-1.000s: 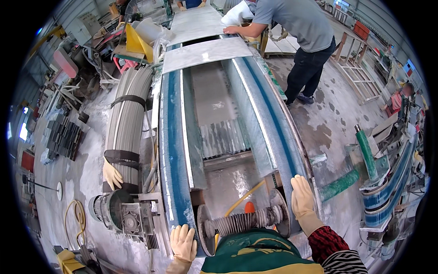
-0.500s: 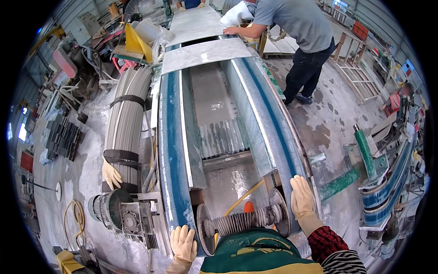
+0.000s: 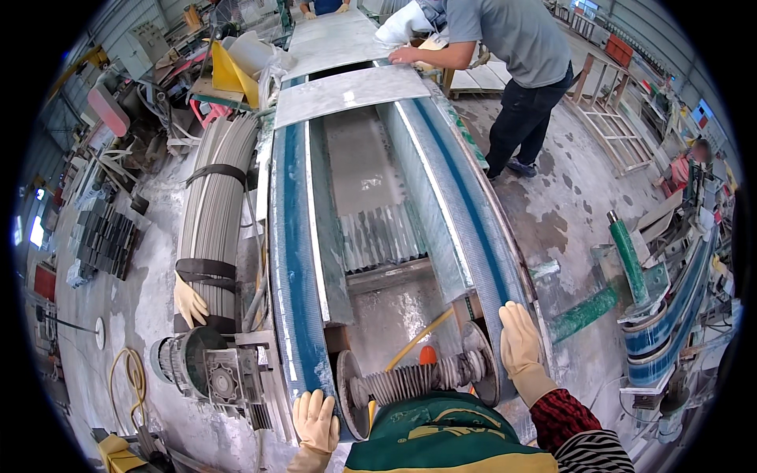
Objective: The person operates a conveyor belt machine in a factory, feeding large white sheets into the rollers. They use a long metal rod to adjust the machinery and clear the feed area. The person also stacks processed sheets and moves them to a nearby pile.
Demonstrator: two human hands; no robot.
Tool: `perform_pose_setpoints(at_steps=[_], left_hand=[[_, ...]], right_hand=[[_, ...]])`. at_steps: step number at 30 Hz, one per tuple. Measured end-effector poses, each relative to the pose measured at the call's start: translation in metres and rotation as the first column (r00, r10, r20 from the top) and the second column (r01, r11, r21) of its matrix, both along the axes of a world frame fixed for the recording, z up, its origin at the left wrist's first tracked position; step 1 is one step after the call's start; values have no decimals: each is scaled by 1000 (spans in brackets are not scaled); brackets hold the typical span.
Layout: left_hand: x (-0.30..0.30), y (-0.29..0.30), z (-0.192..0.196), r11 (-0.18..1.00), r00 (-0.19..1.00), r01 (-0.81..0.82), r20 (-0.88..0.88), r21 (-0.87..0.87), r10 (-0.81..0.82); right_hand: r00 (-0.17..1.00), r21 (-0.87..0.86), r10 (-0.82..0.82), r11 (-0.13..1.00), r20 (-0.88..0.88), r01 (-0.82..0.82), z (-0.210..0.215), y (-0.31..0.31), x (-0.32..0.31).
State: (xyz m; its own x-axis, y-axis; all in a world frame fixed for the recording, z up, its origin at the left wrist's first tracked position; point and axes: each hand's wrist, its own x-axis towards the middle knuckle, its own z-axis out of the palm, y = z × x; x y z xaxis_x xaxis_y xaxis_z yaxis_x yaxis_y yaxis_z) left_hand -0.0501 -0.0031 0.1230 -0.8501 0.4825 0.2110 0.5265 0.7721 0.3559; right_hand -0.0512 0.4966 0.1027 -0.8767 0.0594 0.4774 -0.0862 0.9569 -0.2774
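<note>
Both my hands wear cream rubber gloves and rest at the near end of a twin-belt conveyor. My left hand (image 3: 315, 418) lies with its fingers stretched over the near end of the left blue belt (image 3: 296, 260). Stretched fingers of my right hand (image 3: 519, 343) lie flat on the right blue belt (image 3: 465, 189), near its outer edge. Neither holds anything. Between the belts, close to my green apron (image 3: 441, 430), runs a ribbed roller (image 3: 414, 382) with round end discs. Farther up, a pale marbled slab (image 3: 347, 96) spans both belts; another slab (image 3: 335, 39) lies beyond it.
At the far right a person in grey (image 3: 512, 47) leans over the conveyor, one hand by the slabs. Left stand a strapped bundle of strips (image 3: 211, 205), a motor (image 3: 201, 363) and a loose glove (image 3: 190, 301). A green post (image 3: 628, 256) stands right.
The view has shifted slightly, moving the far conveyor and slabs a little left in the picture. My hands stay on the belts. The person in grey leans slightly differently.
</note>
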Motion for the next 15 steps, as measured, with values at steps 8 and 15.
perform_pose_setpoints(at_steps=[8, 15], left_hand=[[-1, 1, -3, 1000, 994, 15, -112, -8, -16], [1, 4, -2, 1000, 994, 11, -104, -6, -11]], right_hand=[[999, -2, -10, 1000, 42, 10, -3, 2, 5], [999, -11, 4, 1000, 44, -4, -3, 3, 6]])
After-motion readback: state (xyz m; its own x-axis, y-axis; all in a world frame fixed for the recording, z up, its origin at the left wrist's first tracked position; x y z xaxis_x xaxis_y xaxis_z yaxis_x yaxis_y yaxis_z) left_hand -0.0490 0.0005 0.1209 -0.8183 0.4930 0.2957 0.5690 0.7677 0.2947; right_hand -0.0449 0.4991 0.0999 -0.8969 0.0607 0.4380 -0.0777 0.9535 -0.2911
